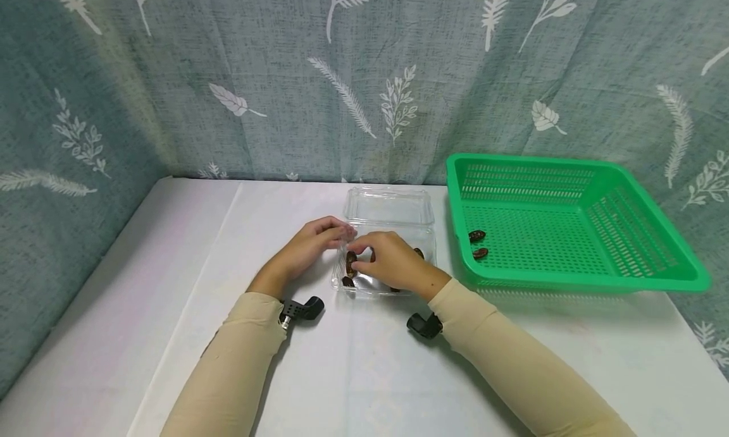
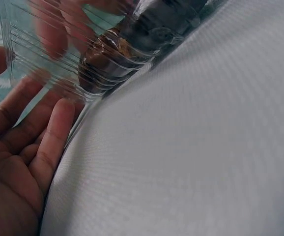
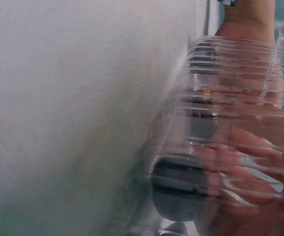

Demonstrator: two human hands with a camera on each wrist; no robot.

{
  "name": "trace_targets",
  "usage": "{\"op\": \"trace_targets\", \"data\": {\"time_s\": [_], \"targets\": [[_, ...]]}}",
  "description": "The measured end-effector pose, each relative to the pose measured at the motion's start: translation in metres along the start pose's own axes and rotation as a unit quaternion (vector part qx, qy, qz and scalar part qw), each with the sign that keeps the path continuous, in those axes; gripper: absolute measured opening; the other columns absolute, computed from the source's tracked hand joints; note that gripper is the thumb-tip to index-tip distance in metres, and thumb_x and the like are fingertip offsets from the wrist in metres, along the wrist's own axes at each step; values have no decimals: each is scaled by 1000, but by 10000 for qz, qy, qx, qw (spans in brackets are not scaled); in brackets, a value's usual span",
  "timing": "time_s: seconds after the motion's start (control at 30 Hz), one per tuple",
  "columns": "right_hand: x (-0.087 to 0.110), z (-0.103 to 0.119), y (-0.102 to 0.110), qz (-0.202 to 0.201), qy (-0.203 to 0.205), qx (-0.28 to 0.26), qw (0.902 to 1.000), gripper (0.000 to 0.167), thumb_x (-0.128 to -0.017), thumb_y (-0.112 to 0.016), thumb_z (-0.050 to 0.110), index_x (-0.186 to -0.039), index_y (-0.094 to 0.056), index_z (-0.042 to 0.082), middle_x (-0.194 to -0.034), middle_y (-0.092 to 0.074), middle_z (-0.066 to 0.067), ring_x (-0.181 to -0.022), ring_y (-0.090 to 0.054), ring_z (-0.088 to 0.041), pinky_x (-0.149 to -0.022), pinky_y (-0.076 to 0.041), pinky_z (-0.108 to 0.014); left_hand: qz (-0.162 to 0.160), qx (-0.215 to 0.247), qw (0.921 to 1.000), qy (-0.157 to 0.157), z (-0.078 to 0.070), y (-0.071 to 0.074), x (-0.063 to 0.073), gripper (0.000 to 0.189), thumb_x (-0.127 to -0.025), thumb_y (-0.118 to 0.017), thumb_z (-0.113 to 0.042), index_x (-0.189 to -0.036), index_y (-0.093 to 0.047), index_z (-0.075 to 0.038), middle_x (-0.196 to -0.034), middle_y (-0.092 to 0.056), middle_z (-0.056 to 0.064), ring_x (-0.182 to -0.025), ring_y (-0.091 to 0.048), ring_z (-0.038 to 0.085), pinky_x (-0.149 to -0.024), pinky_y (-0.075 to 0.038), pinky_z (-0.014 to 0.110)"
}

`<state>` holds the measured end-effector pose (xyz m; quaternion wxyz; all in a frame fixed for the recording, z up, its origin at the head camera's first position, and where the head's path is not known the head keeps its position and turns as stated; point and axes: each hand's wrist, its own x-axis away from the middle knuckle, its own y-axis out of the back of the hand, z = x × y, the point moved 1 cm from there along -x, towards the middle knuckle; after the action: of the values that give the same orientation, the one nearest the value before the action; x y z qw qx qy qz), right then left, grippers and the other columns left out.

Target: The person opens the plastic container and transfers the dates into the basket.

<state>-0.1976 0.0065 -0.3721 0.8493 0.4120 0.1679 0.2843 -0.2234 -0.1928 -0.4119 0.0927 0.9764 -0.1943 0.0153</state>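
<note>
A hinged clear plastic box lies on the table with its lid folded back. Several dark brown, glossy, wrinkled dates sit in its base. My left hand holds the box at its left side, fingers and thumb at the wall's corner, as the left wrist view shows. Inside the base, my right hand has thumb and index finger at the two ends of a date by the left wall. Another date lies just in front of it. The right palm and fingers hide part of the box's contents.
To the right stands a green plastic basket with slotted walls. Two dates, one of them slightly farther back, lie near its left wall. White cloth covers the table, and a leaf-patterned curtain hangs behind.
</note>
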Motion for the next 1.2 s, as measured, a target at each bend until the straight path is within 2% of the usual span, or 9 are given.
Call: {"op": "trace_targets", "data": {"time_s": [0.17,0.3,0.43,0.8,1.0,1.2], "targets": [[-2,-2,-2,69,-4,102,9999,31,-89,-75,16,-119,-73,8,-108,-74,-6,-65,-57,-7,-63,-49,-20,-3,48,10000,46,-1,-1,-1,33,-105,-48,-20,-124,-57,5,-137,-59,20,-131,-55,28,-110,-46,38],[-2,-2,-4,57,-42,331,9994,32,-87,-78,22,-116,-75,10,-108,-74,-3,-84,-65,-14,-76,-52,-27,-22,100,9999,24,-2,-1,-1,33,-105,-47,-19,-124,-56,7,-137,-59,21,-131,-55,29,-110,-47,37],[-2,0,-6,33,-184,612,9980,36,-83,-81,30,-116,-75,14,-106,-73,-1,-100,-65,-17,-84,-55,-34,-44,95,9999,44,-3,-2,0,33,-105,-47,-19,-124,-56,7,-137,-59,22,-131,-55,29,-110,-47,37],[-1,2,-9,-97,-307,907,9954,36,-82,-82,33,-113,-71,16,-103,-70,-2,-93,-66,-18,-79,-55,-36,-43,22,9999,91,-1,-1,-1,34,-105,-48,-22,-124,-57,4,-136,-60,19,-130,-56,27,-111,-46,39],[-1,-1,-9,2,-287,870,9958,35,-85,-80,23,-118,-70,14,-105,-71,-1,-100,-67,-19,-86,-55,-37,-34,101,9999,69,-1,-1,-1,34,-105,-48,-21,-124,-57,5,-136,-60,20,-130,-56,28,-110,-47,39],[-1,-4,-9,-11,-157,657,9977,35,-87,-70,11,-122,-69,12,-109,-71,-3,-99,-66,-18,-84,-54,-36,-66,98,9999,49,0,-1,-1,33,-105,-48,-20,-124,-57,5,-135,-60,21,-129,-57,27,-110,-47,37]]}}
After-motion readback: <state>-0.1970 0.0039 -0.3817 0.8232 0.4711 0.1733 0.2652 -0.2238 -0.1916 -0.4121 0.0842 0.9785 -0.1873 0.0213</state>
